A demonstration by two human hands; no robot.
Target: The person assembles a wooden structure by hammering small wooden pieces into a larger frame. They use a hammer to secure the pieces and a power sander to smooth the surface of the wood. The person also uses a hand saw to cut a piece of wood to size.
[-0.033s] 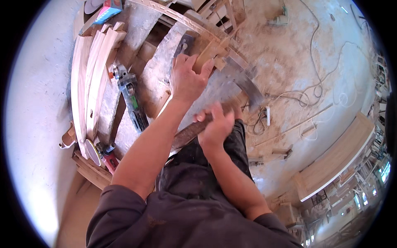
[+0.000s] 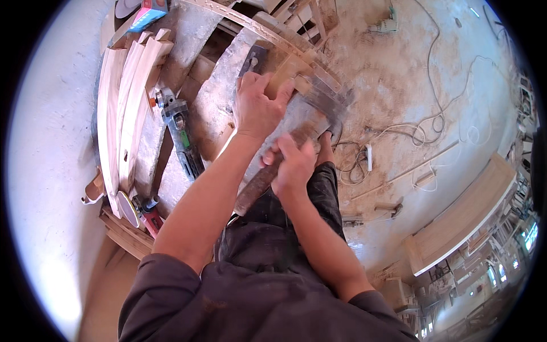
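My left hand point(image 2: 259, 108) grips a short pale wood piece point(image 2: 283, 71), thumb on its near side. This piece meets the end of a long curved wooden rail point(image 2: 250, 20). In my right hand point(image 2: 295, 165), fingers wrap round the thick brown handle of a wooden-handled tool point(image 2: 253, 191). Its dark metal head is smeared by motion beside the joint, so its exact shape and any contact cannot be told. Beyond my left fingers lies a dark block-like tool point(image 2: 252, 60). A dark angle grinder point(image 2: 181, 134) rests on the worktop, left of my left forearm.
Several curved wood pieces point(image 2: 128, 114) lie at the left by the wall. Near them are a red disc sander point(image 2: 149, 219) and a colourful box point(image 2: 149, 14). Cables point(image 2: 419, 137) wind over the dusty floor at right. A long board point(image 2: 464, 214) stands farther right.
My right hand has shifted slightly left, and the tool's head has swung up and left toward the wood joint. The left hand keeps its grip, nearly still.
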